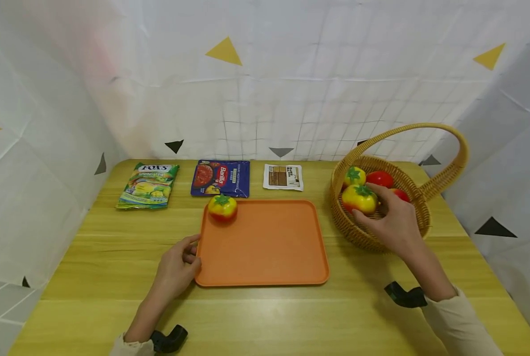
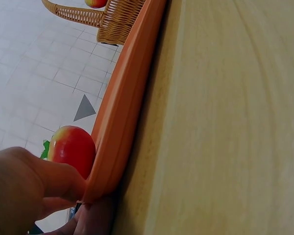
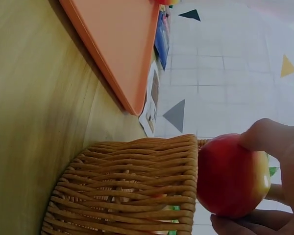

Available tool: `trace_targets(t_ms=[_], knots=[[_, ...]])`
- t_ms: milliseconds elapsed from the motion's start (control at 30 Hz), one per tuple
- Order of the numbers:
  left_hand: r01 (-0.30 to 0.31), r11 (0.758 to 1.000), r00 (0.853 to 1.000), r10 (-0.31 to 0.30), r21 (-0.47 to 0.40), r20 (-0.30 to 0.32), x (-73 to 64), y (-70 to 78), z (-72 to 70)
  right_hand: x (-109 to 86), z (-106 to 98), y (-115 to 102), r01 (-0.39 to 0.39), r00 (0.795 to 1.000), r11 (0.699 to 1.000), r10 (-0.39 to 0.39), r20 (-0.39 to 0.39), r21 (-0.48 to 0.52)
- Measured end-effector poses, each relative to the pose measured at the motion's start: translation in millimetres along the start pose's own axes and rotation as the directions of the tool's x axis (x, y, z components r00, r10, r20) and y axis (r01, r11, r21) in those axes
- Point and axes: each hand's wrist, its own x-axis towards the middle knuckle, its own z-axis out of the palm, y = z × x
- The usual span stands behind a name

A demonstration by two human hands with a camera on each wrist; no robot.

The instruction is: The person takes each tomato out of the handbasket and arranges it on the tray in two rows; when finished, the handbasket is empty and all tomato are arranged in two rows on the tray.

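Note:
My right hand (image 1: 396, 217) grips a yellow-and-red toy tomato (image 1: 358, 199) with a green leafy top. In the right wrist view this tomato (image 3: 230, 176) is held at the rim of a wicker basket (image 1: 358, 237), between thumb and fingers. Another yellow-topped tomato (image 1: 355, 176) and red ones, such as the red tomato (image 1: 379, 179), lie in the basket. At the left edge of an orange tray (image 1: 265, 247), my left hand (image 1: 175, 267) pinches the rim. A yellow-and-red tomato (image 1: 222, 208) sits in the tray's far left corner.
Behind the tray lie a blue Barilla pouch (image 1: 220, 178) and a small white-and-brown packet (image 1: 283, 177). A green Fox's candy bag (image 1: 149, 186) is at the back left. The basket's tall handle (image 1: 443, 185) arches over its right side. White sheeting encloses the table.

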Motion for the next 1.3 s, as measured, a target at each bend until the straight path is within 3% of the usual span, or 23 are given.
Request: trace_targets(t_ms=[200,700,1300], knots=[[0.005,1.000,1.000,-0.005,0.000,0.005,0.0,-0.3,-0.8,-6.0,-4,-5,0.033,0.999,0.999,-0.033,0.038,0.001],[-0.019,1.000,1.000,0.019,-0.007,-0.002,0.3,-1.8,-1.1,-13.8,-11,-29,0.169,0.986,0.985,-0.169,-0.005,0.045],[-0.017,1.000,1.000,0.017,-0.024,-0.001,-0.3,-1.0,-1.0,-3.9,18,-51,0.251,0.966,0.952,-0.259,0.025,0.174]])
